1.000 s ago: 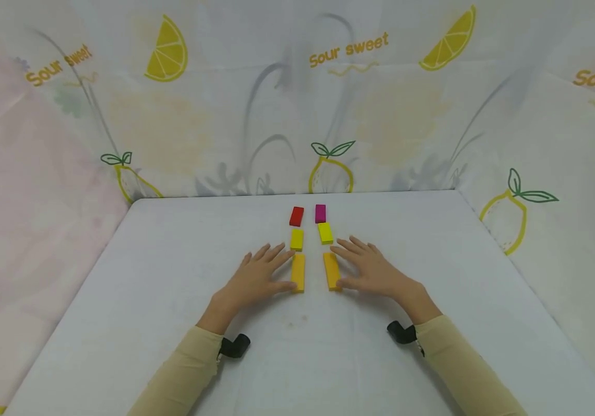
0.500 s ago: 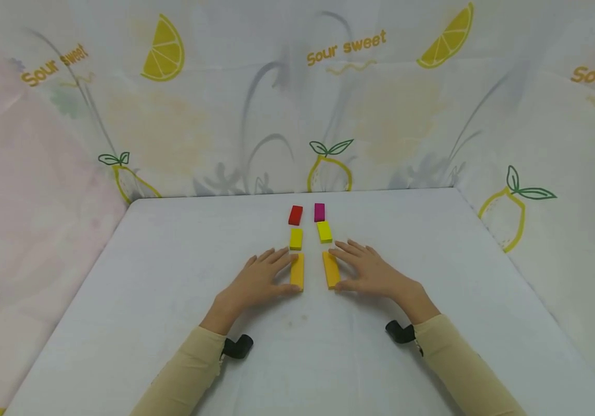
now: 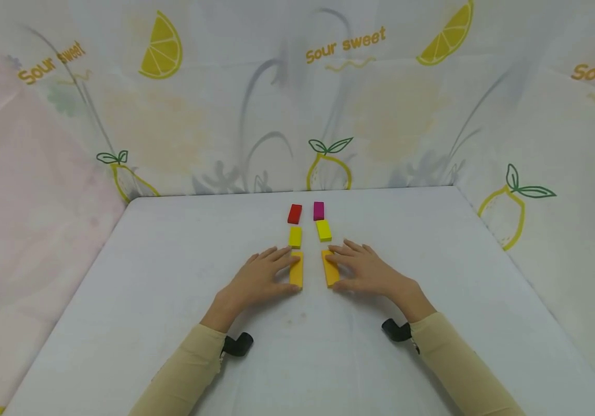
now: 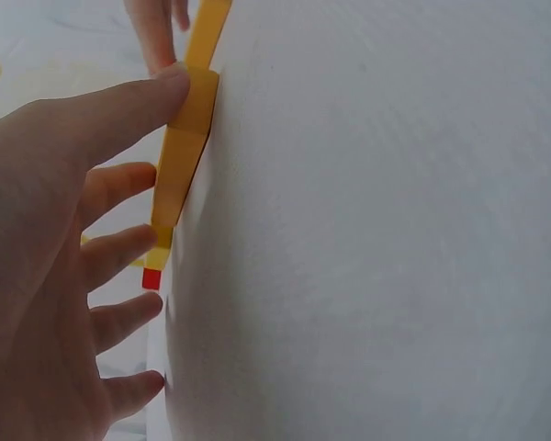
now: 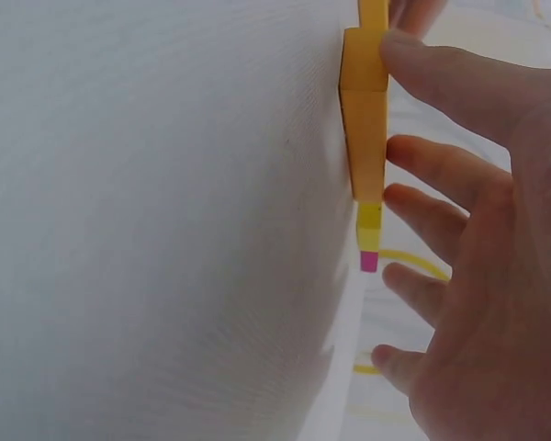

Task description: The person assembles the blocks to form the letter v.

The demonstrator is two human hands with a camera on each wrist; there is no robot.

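Note:
Two long orange-yellow blocks lie on the white table in the head view, a left block (image 3: 296,271) and a right block (image 3: 331,273). My left hand (image 3: 261,275) has its thumb tip at the left block's near end and its index finger over the far part. Mirroring this, my right hand (image 3: 371,271) touches the right block with thumb and index finger. Both hands' other fingers are spread and fairly straight. Beyond the blocks lie two shorter yellow blocks, left (image 3: 295,237) and right (image 3: 324,230), then a red block (image 3: 294,214) and a magenta block (image 3: 319,211).
White cloth covers the table (image 3: 297,358). A lemon-print curtain (image 3: 199,115) rises along its back edge and sides. Black wrist devices, left (image 3: 238,345) and right (image 3: 396,330), sit at the sleeve ends. A strip of table separates the two rows of blocks.
Both hands have shifted slightly inward, so their thumbs and index fingers reach further over the orange-yellow blocks. The blocks keep nearly the same arrangement; the whole view has drifted slightly.

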